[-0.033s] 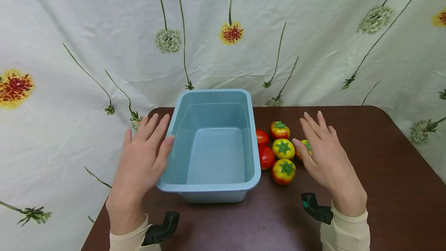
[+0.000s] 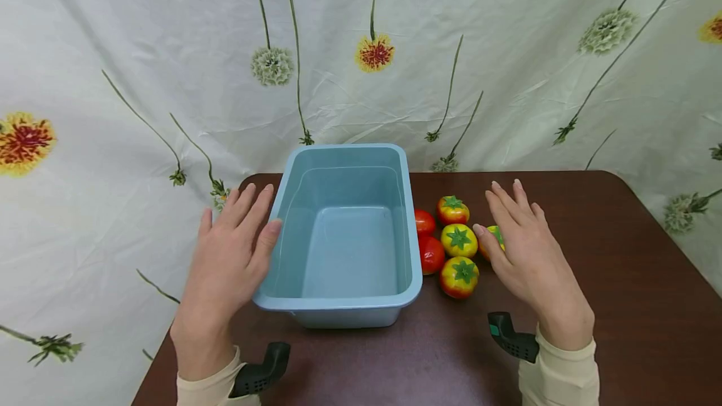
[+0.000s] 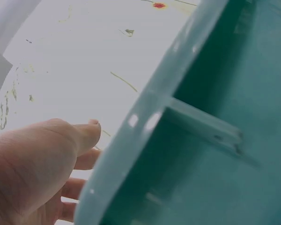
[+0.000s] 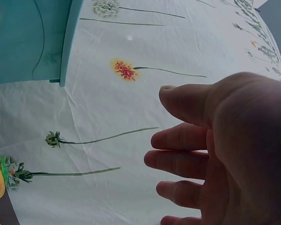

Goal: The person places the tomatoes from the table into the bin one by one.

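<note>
A light-blue plastic basin (image 2: 355, 255) stands on the table with nothing inside. By its left rim my left hand (image 2: 228, 262) is held with straight fingers, gripping nothing. In the left wrist view the thumb (image 3: 86, 133) is close to the basin's rim (image 3: 145, 112); whether they touch I cannot tell. To the basin's right lie several shiny tomato-like fruits: red ones (image 2: 432, 254) partly hidden by the basin, and yellow-red ones (image 2: 459, 240) with green star-shaped tops. My right hand (image 2: 527, 255), fingers extended and holding nothing, partly covers the rightmost fruit (image 2: 496, 235).
The dark brown table (image 2: 632, 281) extends to the right of the right hand. Behind it hangs a white cloth (image 2: 338, 105) printed with flowers. Each wrist carries a black camera mount (image 2: 513, 338).
</note>
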A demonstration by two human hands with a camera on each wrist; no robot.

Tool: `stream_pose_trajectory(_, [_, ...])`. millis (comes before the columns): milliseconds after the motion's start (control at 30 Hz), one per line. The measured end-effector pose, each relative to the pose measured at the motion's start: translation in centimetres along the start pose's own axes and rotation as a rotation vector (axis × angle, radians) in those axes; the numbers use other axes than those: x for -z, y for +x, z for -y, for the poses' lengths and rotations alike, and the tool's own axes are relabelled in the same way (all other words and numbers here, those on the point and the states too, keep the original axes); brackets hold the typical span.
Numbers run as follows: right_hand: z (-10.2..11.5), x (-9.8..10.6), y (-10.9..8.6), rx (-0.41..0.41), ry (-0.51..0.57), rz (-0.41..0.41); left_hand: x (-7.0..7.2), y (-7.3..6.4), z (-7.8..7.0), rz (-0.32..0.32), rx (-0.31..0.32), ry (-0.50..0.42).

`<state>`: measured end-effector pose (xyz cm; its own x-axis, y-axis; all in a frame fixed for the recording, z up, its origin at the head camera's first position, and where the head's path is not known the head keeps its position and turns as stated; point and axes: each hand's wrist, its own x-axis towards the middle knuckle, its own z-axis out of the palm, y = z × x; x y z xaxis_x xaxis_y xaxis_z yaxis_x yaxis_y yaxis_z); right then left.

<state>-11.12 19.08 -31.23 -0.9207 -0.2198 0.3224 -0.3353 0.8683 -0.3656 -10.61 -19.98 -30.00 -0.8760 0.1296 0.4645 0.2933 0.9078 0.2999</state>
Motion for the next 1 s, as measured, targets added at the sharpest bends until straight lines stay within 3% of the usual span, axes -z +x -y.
stream_pose_trajectory(267, [-0.3,0.0,-0.2,-0.009,0.015,0.001,-0.1,-0.2,-0.2,0.0,-0.006,0.013])
stream_pose_trajectory(567, [-1.1,0.3,-0.3,0.03,0.03,-0.091,-0.1,-0.1,-0.5,-0.008,-0.02,0.009])
stream_pose_trajectory(800, [-2.1,0.3,-0.1,-0.004,0.013,-0.059,-0.3,0.2,-0.2,-0.033,-0.063,-0.095])
stream_pose_trajectory(1000, [-3.4,-0.2,0.1,-0.047,0.009,-0.039,-0.7,0.3,0.0,-0.06,0.038,-0.149])
